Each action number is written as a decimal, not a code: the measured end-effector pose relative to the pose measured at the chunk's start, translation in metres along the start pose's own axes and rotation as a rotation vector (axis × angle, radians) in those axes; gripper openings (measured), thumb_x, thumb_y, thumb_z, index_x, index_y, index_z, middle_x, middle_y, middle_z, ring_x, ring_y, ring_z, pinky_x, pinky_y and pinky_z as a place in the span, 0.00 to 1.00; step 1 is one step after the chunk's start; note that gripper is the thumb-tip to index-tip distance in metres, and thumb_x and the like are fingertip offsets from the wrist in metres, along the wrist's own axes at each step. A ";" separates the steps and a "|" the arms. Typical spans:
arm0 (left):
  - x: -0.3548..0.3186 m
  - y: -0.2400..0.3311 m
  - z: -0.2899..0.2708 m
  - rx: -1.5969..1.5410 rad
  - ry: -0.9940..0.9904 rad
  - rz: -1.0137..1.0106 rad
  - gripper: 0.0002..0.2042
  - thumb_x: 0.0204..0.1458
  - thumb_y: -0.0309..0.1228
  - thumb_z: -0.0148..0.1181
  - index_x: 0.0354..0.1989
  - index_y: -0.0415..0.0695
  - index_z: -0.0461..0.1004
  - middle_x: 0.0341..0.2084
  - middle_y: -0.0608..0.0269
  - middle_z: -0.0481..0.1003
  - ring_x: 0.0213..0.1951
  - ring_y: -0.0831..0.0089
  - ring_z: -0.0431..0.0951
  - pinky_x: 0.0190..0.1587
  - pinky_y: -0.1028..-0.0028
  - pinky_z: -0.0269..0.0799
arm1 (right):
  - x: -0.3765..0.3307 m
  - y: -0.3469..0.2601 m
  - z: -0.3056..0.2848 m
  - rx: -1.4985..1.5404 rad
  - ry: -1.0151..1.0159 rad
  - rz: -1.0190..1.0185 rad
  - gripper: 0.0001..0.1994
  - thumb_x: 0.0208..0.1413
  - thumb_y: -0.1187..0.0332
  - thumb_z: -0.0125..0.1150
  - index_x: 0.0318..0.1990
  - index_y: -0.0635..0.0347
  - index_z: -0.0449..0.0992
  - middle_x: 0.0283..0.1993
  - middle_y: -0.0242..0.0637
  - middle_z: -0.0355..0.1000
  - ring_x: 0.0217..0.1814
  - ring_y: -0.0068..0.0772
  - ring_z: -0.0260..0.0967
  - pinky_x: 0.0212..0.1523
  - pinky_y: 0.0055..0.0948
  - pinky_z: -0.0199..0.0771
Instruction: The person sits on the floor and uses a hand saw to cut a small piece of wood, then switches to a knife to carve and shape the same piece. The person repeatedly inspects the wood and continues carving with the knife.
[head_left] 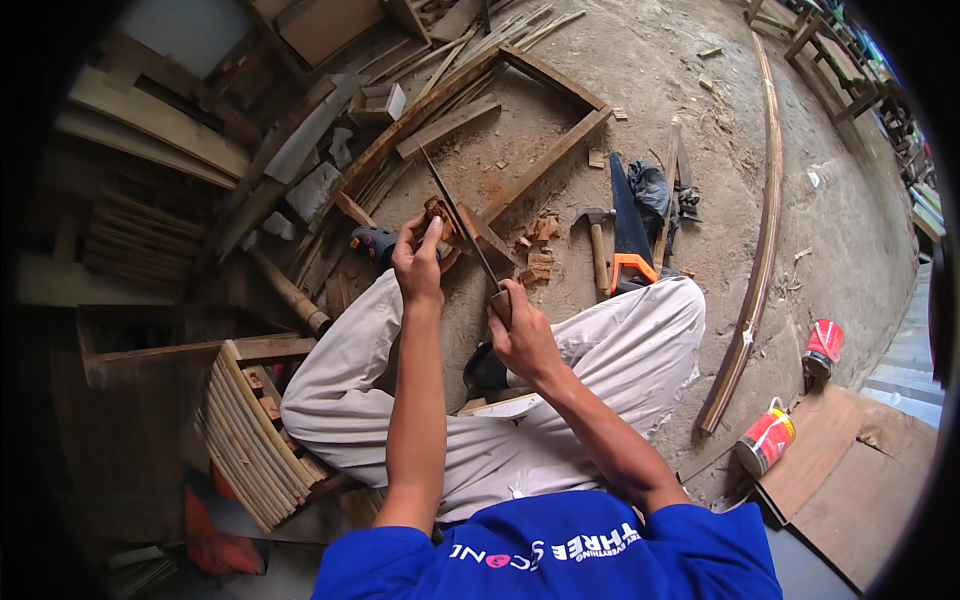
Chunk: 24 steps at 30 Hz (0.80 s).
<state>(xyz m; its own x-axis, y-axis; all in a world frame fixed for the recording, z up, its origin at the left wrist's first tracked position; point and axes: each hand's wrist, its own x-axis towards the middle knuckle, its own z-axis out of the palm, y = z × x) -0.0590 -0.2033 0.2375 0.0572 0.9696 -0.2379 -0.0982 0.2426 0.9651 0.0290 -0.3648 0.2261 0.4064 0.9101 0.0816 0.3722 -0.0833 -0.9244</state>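
Note:
My left hand pinches a small, rough brown piece of wood between thumb and fingers. In my right hand is the wooden handle of a long, narrow tapered blade; whether it is a knife or a file I cannot tell. It slants up and to the left, passing close beside the wood piece; contact is unclear. Beneath the blade sits a brown wood block, partly covered. Wood chips lie right of it. A dark power tool rests beside my left hand, partly hidden.
A rectangular wooden frame lies ahead on the floor. To the right are a hammer, an orange-handled saw and a long wooden strip. Red cans stand farther right. Bundled slats and stacked boards crowd the left.

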 end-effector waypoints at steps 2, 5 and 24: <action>-0.002 0.000 -0.002 -0.028 -0.015 0.022 0.13 0.60 0.36 0.62 0.49 0.45 0.74 0.42 0.68 0.77 0.46 0.79 0.76 0.39 0.69 0.82 | -0.001 -0.001 0.000 0.103 0.045 -0.055 0.24 0.56 0.76 0.59 0.59 0.63 0.59 0.36 0.56 0.74 0.39 0.63 0.74 0.37 0.50 0.74; -0.004 -0.002 -0.003 -0.023 0.001 0.029 0.12 0.60 0.37 0.62 0.48 0.45 0.74 0.41 0.67 0.77 0.45 0.79 0.76 0.40 0.68 0.82 | -0.003 0.000 0.002 0.107 0.027 -0.057 0.24 0.56 0.75 0.59 0.59 0.64 0.59 0.38 0.57 0.74 0.40 0.64 0.74 0.38 0.51 0.74; -0.005 -0.014 -0.002 -0.032 0.092 0.124 0.12 0.59 0.36 0.64 0.45 0.44 0.72 0.37 0.68 0.75 0.37 0.80 0.76 0.36 0.72 0.80 | -0.002 0.008 0.010 0.015 -0.015 -0.092 0.24 0.54 0.78 0.60 0.58 0.63 0.59 0.31 0.47 0.74 0.36 0.56 0.75 0.38 0.45 0.74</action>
<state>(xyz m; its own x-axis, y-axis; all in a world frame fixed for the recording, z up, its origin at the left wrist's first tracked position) -0.0597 -0.2119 0.2251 -0.0481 0.9907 -0.1271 -0.1307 0.1200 0.9841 0.0228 -0.3632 0.2147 0.3583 0.9196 0.1611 0.3944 0.0073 -0.9189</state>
